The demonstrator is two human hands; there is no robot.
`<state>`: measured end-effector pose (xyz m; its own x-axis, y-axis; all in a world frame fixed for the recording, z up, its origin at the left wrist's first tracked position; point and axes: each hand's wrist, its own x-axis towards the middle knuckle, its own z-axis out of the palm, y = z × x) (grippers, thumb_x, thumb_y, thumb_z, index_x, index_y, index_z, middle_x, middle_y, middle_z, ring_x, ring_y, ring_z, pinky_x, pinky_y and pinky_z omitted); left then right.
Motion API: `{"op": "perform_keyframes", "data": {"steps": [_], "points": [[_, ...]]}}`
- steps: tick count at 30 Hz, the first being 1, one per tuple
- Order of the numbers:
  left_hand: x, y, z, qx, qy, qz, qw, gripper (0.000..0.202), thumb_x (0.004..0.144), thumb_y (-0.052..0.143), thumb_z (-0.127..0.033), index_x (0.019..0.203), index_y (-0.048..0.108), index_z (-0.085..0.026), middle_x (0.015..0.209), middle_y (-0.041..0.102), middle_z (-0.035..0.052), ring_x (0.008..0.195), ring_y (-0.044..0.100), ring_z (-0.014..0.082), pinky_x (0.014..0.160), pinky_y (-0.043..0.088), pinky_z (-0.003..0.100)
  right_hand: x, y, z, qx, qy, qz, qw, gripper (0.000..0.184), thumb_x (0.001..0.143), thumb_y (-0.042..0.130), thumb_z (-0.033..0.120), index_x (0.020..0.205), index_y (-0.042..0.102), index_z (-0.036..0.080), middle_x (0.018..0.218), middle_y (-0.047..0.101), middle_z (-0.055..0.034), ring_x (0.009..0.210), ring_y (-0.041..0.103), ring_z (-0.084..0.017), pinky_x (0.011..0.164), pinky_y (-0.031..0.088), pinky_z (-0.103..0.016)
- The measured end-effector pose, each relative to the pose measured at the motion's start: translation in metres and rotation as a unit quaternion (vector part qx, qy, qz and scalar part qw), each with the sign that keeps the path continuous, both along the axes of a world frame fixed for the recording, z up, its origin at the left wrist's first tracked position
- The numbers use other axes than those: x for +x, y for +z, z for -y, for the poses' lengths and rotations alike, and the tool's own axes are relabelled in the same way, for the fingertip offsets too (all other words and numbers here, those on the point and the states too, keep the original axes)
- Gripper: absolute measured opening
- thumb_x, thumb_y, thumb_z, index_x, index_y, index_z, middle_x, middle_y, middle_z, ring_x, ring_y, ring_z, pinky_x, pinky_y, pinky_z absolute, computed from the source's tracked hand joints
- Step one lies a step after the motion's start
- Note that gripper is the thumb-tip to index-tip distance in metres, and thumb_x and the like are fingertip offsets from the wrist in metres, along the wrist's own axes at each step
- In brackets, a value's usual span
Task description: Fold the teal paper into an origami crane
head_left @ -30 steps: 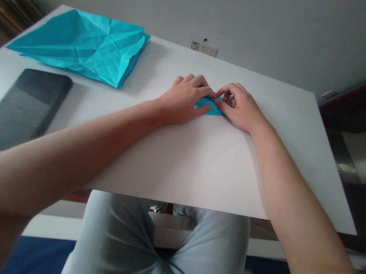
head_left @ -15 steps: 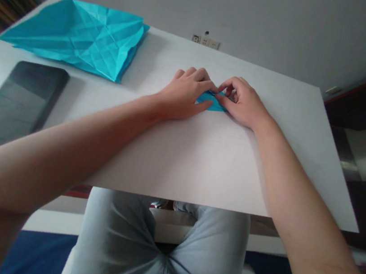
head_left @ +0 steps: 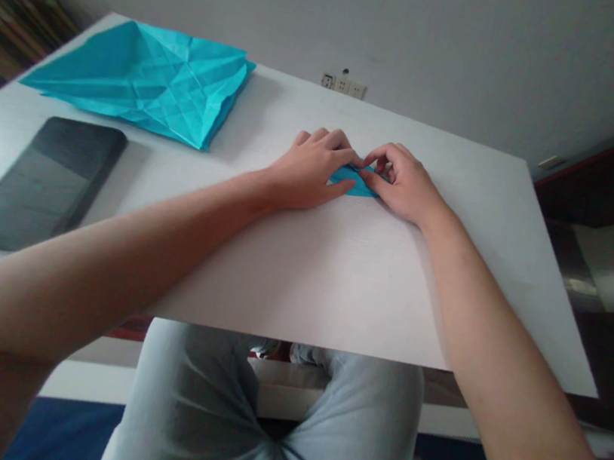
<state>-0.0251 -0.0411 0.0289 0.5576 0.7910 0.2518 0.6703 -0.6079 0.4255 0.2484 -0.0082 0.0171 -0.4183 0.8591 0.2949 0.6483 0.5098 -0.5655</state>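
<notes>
A small folded piece of blue paper (head_left: 355, 183) lies on the white table, partly hidden under my fingers. My left hand (head_left: 315, 172) rests on its left side, with the forefinger pressed along the top edge and the thumb on the near part. From the right, my right hand (head_left: 404, 181) pinches the paper between thumb and forefinger. The fingertips of both hands almost meet at the paper's upper edge.
A large creased sheet of blue paper (head_left: 156, 83) lies at the table's far left. In front of it is a dark tablet (head_left: 42, 185). The white table (head_left: 311, 284) backs onto a grey wall with sockets (head_left: 342, 85).
The whole view has shifted slightly, so the table and the things on it appear a little lower. Both hands keep nearly the same grip on the small paper.
</notes>
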Motion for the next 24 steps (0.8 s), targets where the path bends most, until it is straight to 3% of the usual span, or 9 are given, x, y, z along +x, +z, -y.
{"op": "perform_keyframes", "data": {"steps": [5, 11, 18, 24], "points": [[0.0008, 0.0001, 0.0001, 0.003, 0.006, -0.007, 1.000, 0.053, 0.112, 0.068, -0.035, 0.162, 0.082, -0.028, 0.162, 0.070, 0.0188, 0.158, 0.061, 0.0504, 0.137, 0.046, 0.079, 0.0000, -0.0005, 0.0001, 0.000, 0.002, 0.006, 1.000, 0.055, 0.109, 0.084, 0.084, 0.119, 0.081, 0.030, 0.114, 0.074, -0.0080, 0.103, 0.066, -0.030, 0.097, 0.055, -0.049], [0.0007, 0.0025, 0.0016, 0.003, 0.008, -0.019, 1.000, 0.051, 0.113, 0.067, -0.036, 0.161, 0.082, -0.026, 0.164, 0.071, 0.0203, 0.156, 0.063, 0.0505, 0.135, 0.048, 0.078, -0.0002, -0.0026, -0.0005, -0.005, 0.001, -0.011, 1.000, 0.074, 0.112, 0.062, 0.102, 0.118, 0.080, 0.030, 0.117, 0.076, -0.0084, 0.104, 0.067, -0.030, 0.097, 0.053, -0.048], [0.0004, 0.0030, 0.0027, -0.002, 0.006, -0.011, 1.000, 0.055, 0.114, 0.064, -0.037, 0.166, 0.082, -0.028, 0.162, 0.071, 0.0195, 0.156, 0.063, 0.0486, 0.138, 0.046, 0.077, -0.0014, 0.0013, 0.0028, -0.014, -0.002, 0.001, 1.000, 0.046, 0.106, 0.090, 0.073, 0.118, 0.080, 0.029, 0.116, 0.075, -0.0077, 0.101, 0.065, -0.029, 0.094, 0.053, -0.047], [0.0004, 0.0046, 0.0029, -0.006, 0.006, -0.013, 1.000, 0.056, 0.115, 0.064, -0.039, 0.166, 0.082, -0.028, 0.162, 0.072, 0.0203, 0.155, 0.064, 0.0478, 0.138, 0.047, 0.075, -0.0024, 0.0025, 0.0034, -0.017, -0.006, -0.011, 1.000, 0.046, 0.102, 0.093, 0.073, 0.116, 0.082, 0.030, 0.113, 0.076, -0.0075, 0.098, 0.064, -0.029, 0.091, 0.053, -0.047]]}}
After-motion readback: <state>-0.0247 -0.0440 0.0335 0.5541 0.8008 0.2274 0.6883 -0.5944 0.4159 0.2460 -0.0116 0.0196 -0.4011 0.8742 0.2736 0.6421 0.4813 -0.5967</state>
